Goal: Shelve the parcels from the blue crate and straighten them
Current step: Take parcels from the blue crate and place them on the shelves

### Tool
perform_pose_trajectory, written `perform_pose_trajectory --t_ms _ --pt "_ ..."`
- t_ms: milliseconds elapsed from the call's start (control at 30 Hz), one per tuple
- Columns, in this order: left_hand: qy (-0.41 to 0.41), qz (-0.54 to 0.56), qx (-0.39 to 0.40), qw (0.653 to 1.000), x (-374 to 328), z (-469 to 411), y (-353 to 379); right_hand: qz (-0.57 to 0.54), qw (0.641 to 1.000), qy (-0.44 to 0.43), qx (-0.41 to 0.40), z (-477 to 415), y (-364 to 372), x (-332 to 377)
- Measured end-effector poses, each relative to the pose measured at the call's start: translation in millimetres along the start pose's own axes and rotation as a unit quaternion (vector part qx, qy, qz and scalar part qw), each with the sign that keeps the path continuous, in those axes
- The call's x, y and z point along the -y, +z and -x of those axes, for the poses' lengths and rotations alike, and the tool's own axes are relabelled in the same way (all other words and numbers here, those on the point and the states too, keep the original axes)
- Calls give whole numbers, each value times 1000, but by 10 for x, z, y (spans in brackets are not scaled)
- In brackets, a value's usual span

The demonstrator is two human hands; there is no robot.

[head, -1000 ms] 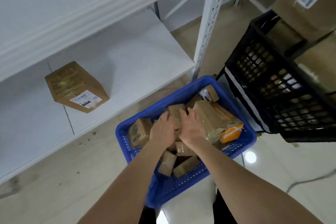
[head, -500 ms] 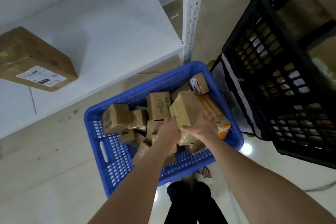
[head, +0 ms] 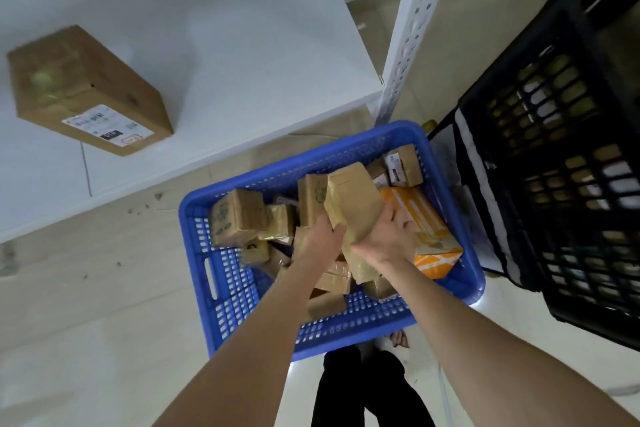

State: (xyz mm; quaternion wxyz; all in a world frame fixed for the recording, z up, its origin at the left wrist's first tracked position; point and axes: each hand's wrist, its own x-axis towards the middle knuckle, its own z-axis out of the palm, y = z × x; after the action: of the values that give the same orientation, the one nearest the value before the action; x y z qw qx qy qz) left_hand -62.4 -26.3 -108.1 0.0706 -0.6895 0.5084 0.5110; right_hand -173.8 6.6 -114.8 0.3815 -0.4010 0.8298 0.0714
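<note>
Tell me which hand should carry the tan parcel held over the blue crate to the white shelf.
Probably the left. The left hand grips the tan parcel on the side facing the white shelf; the right hand holds the far side.

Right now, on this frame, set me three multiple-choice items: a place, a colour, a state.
1. The labelled box lies: A on a cart; B on the white shelf; C on a chair.
2. The striped parcel in the blue crate is: A green; B red; C orange.
3. The tan parcel is: A shelved; B lying untouched; C held in both hands.
Key: B, it rests on the shelf board; C, its orange face shows beside the right hand; C, the left hand and right hand grip it above the crate.
</note>
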Motion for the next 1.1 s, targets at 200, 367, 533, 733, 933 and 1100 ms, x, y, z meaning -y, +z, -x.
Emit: perform_pose_trajectory --t_ms 200,367,533,733,933,1100 --pt "-70 336 -62 937 -317 498 -824 82 965 -220 -118 762 -457 382" --pt "-148 416 -133 887 -613 1119 -1291 142 928 -293 -181 1396 -851 681" --pt "-147 494 -163 841 -729 1707 -1573 195 887 -394 -140 1909 -1253 795" --pt "-34 517 -174 838 -730 2415 -1965 44 893 -422 -152 2272 -1828 690" --pt "53 525 -151 836 -720 3166 -2478 -309 939 -139 56 2548 -2421 807" --pt "101 541 -139 824 -825 3647 -2721 -490 805 -95 320 2927 -2712 928"
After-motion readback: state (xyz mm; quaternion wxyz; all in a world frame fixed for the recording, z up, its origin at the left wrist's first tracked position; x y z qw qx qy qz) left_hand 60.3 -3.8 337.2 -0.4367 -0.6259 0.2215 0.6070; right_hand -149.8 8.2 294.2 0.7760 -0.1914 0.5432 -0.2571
